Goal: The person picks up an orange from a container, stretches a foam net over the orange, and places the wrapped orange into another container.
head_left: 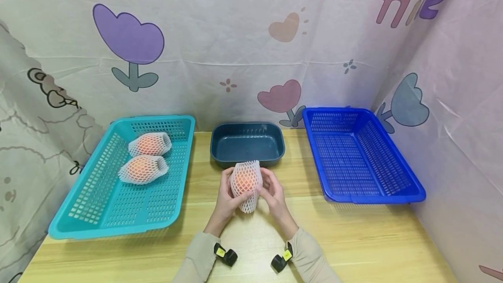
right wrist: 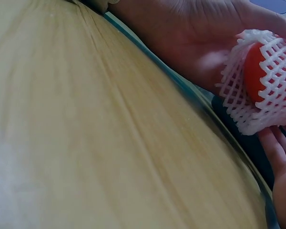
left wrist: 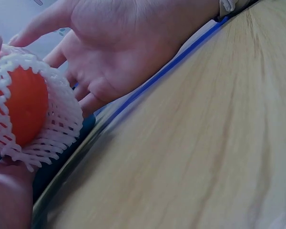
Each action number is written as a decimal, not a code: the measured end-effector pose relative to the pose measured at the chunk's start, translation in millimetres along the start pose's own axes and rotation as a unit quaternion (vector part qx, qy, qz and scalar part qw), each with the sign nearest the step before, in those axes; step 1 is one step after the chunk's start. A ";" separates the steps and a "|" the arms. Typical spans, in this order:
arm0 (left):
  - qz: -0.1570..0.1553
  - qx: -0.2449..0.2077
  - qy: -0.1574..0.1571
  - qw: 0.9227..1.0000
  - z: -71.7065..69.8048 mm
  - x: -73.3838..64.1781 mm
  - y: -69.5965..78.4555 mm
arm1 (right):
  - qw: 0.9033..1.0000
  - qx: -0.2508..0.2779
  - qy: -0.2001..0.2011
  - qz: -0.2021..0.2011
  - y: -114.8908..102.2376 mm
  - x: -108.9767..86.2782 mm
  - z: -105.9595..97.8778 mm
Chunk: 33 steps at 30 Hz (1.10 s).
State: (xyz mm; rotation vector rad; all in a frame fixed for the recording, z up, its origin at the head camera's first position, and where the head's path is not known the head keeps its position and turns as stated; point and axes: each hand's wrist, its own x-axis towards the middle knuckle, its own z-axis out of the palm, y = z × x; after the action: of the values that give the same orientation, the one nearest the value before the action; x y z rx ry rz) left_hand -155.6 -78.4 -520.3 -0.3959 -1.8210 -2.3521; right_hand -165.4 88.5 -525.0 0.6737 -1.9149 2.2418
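A round orange-red fruit (left wrist: 26,107) in a white foam net sleeve (head_left: 245,182) is held up between both hands, in front of the dark teal basin. The left hand (head_left: 228,199) grips it from the left, thumb across the near side of the net. From the right, the right hand (head_left: 277,195) holds it with thumb and fingers. Both wrist views show the sleeve's open end with bare fruit inside. Two more netted fruits (head_left: 143,169) lie side by side in the turquoise basket (head_left: 178,187) at the left.
The dark teal basin (head_left: 247,146) stands behind the hands, nothing visible in it. A blue basket (head_left: 363,160) sits at the right, with no fruit in it. Wooden tabletop (head_left: 353,239) spreads below; a printed curtain (head_left: 220,25) hangs behind and at the sides.
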 end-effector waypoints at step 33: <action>-0.026 0.039 -0.001 0.999 -3.8 1.8 0.9 | 0.996 0.088 0.025 0.012 -2.4 0.8 1.7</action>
State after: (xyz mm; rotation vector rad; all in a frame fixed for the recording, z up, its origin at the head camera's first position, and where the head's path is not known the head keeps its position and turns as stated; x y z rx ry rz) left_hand -157.6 -82.3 -519.9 -0.3440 -1.9407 -2.3049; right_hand -164.8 87.2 -522.3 0.6121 -1.7279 2.4392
